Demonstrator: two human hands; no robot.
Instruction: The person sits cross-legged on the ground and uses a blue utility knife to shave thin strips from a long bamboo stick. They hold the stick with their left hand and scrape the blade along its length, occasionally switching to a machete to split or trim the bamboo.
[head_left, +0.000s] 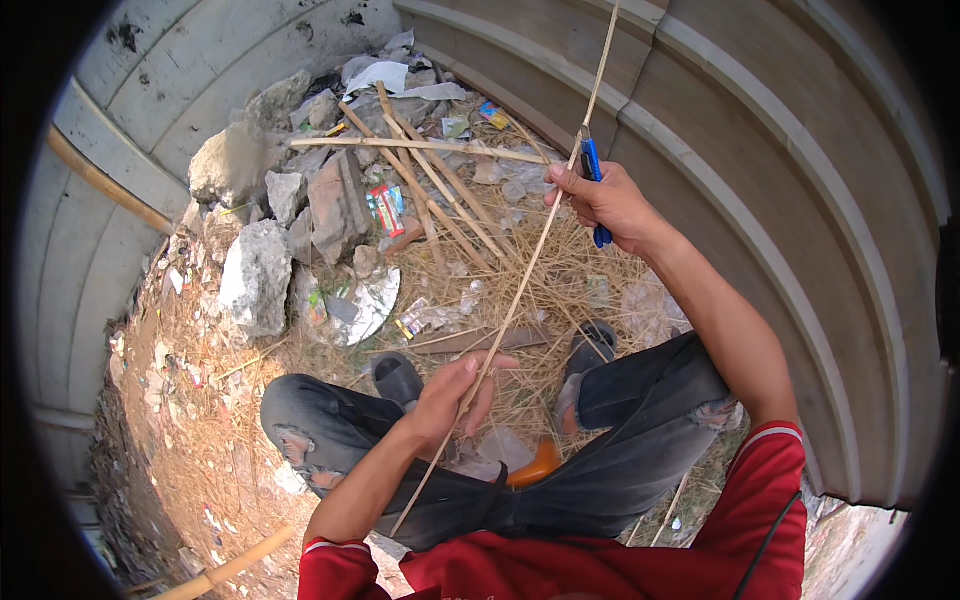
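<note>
A long, thin bamboo strip (528, 270) runs slantwise from my lap up past my right hand toward the top of the view. My left hand (440, 400) has it between thumb and fingers near my knees, some fingertips stretched out beyond it. Higher up, my right hand (612, 205) is closed round a blue utility knife (591, 158), its thumb pressing on the strip. The upper end of the knife meets the strip just above that thumb. Below my hands, thin bamboo shavings (575, 280) litter the ground between my feet.
Several split bamboo sticks (430, 180) lie ahead beside broken stones (258, 278) and wrappers (386, 208). A corrugated metal wall (760, 150) stands close on the right; a pale panel wall (190, 90) curves round the left. Something orange (535, 466) shows between my legs.
</note>
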